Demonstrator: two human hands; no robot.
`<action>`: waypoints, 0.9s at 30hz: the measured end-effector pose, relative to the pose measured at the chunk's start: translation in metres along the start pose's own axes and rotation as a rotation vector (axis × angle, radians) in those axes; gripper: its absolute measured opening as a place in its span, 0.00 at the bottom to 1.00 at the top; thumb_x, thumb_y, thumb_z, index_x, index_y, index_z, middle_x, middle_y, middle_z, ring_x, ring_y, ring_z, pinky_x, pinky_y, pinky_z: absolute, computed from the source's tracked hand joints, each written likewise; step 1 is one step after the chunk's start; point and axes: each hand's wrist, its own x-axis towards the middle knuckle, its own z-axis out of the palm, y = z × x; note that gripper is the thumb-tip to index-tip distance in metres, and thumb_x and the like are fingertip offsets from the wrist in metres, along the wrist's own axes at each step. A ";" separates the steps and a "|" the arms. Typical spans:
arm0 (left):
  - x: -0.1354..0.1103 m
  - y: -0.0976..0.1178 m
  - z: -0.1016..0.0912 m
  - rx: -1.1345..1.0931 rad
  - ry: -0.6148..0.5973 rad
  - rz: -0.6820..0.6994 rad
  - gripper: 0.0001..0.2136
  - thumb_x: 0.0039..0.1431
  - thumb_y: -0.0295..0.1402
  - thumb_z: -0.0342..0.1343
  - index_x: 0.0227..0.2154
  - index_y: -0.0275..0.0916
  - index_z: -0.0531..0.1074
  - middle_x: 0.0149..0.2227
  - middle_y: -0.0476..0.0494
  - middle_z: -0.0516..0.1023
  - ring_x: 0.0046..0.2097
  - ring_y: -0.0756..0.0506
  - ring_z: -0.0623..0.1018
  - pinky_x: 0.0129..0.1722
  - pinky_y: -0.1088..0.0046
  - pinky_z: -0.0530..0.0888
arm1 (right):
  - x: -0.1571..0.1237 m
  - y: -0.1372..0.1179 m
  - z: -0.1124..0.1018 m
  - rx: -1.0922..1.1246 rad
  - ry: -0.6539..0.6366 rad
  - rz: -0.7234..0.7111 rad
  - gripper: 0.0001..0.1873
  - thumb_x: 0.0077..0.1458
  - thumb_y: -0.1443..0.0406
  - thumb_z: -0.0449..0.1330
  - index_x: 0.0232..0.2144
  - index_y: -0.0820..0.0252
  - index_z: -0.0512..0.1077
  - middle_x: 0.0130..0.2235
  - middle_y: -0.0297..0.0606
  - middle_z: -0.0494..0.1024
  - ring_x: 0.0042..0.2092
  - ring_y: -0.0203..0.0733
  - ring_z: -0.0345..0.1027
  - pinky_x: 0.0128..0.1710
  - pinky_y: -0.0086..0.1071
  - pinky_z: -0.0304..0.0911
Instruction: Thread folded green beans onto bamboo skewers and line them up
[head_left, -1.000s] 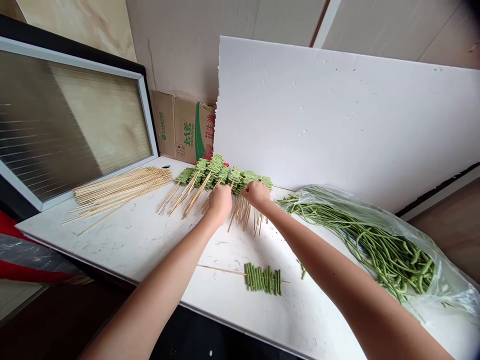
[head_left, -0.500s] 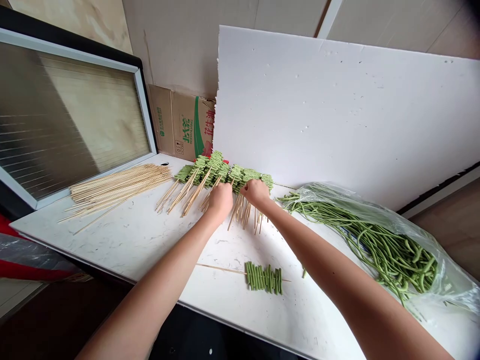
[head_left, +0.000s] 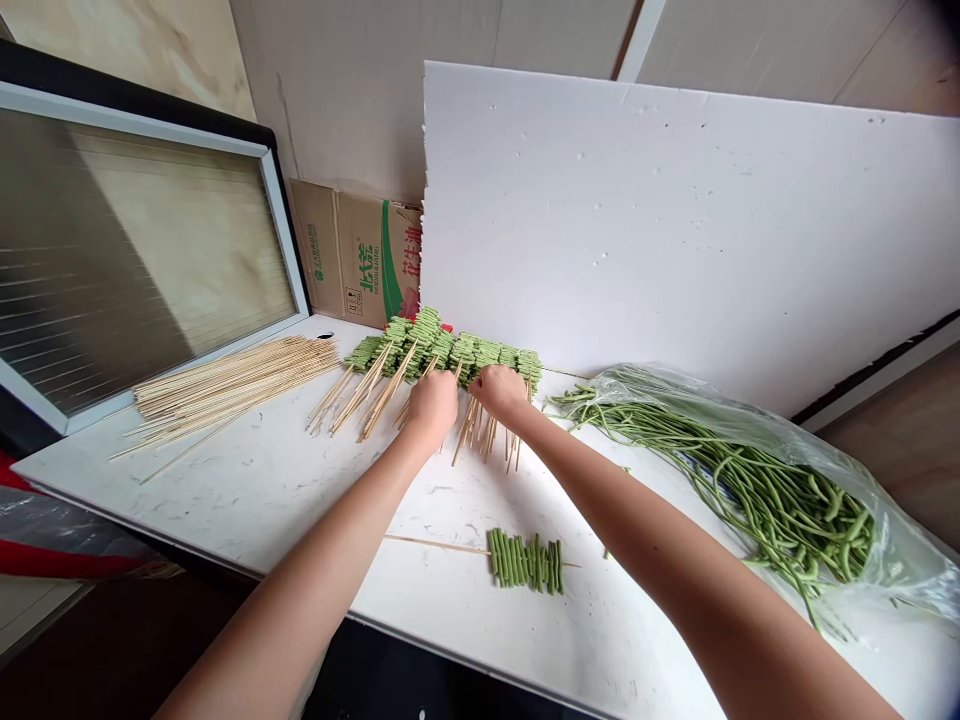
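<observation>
Skewers of cut green beans (head_left: 424, 335) lie piled at the back of the counter, their bare sticks pointing toward me. At the front of this pile, my left hand (head_left: 433, 400) is closed, its fingertips turned away from view. Just to its right, my right hand (head_left: 499, 388) is curled into a fist against the sticks and beans. What either hand grips is hidden behind the knuckles. Nearer to me, a single bean skewer (head_left: 525, 562) lies flat, with its long bare stick reaching left.
Loose bamboo sticks (head_left: 232, 390) are heaped on the left by a framed glass panel (head_left: 180, 250). Long uncut beans (head_left: 765, 490) spill from a clear plastic bag (head_left: 675, 385) at right. A white board (head_left: 675, 220) and a cardboard box (head_left: 356, 255) stand behind the counter (head_left: 450, 630).
The camera view has shifted slightly. Both hands stay closed at the bean skewer pile, the right hand a little closer to the left.
</observation>
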 end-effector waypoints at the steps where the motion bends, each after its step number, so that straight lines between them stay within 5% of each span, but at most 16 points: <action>1: 0.000 0.000 0.000 0.007 -0.002 0.000 0.14 0.72 0.30 0.50 0.42 0.31 0.81 0.43 0.28 0.83 0.47 0.34 0.84 0.46 0.63 0.80 | 0.000 0.000 0.000 -0.001 -0.006 0.005 0.09 0.60 0.68 0.58 0.31 0.60 0.78 0.30 0.44 0.77 0.32 0.44 0.72 0.27 0.32 0.53; 9: -0.005 -0.003 -0.007 -0.006 0.039 -0.007 0.17 0.73 0.38 0.51 0.43 0.32 0.82 0.42 0.28 0.83 0.47 0.34 0.84 0.47 0.62 0.78 | -0.003 0.005 -0.006 0.065 0.032 0.059 0.19 0.69 0.58 0.54 0.31 0.60 0.77 0.31 0.46 0.79 0.33 0.45 0.73 0.31 0.31 0.56; 16: 0.001 -0.047 -0.033 0.061 0.188 -0.158 0.13 0.71 0.34 0.53 0.46 0.34 0.80 0.50 0.28 0.81 0.48 0.35 0.83 0.48 0.62 0.77 | -0.010 0.029 -0.013 0.211 0.171 0.045 0.22 0.69 0.58 0.51 0.26 0.59 0.74 0.28 0.43 0.77 0.29 0.42 0.66 0.29 0.32 0.51; 21: 0.018 -0.068 -0.028 0.145 0.079 -0.192 0.13 0.69 0.35 0.56 0.44 0.31 0.81 0.46 0.25 0.82 0.49 0.32 0.83 0.49 0.60 0.77 | -0.021 0.040 -0.021 0.317 0.231 0.053 0.21 0.68 0.58 0.52 0.24 0.58 0.71 0.25 0.40 0.73 0.27 0.40 0.61 0.28 0.33 0.48; 27: 0.027 -0.065 -0.022 0.212 0.084 -0.168 0.13 0.68 0.28 0.50 0.43 0.31 0.81 0.46 0.26 0.82 0.48 0.34 0.83 0.48 0.61 0.77 | -0.043 0.046 -0.028 0.352 0.284 0.008 0.21 0.66 0.58 0.53 0.22 0.57 0.67 0.23 0.37 0.72 0.25 0.38 0.58 0.28 0.33 0.47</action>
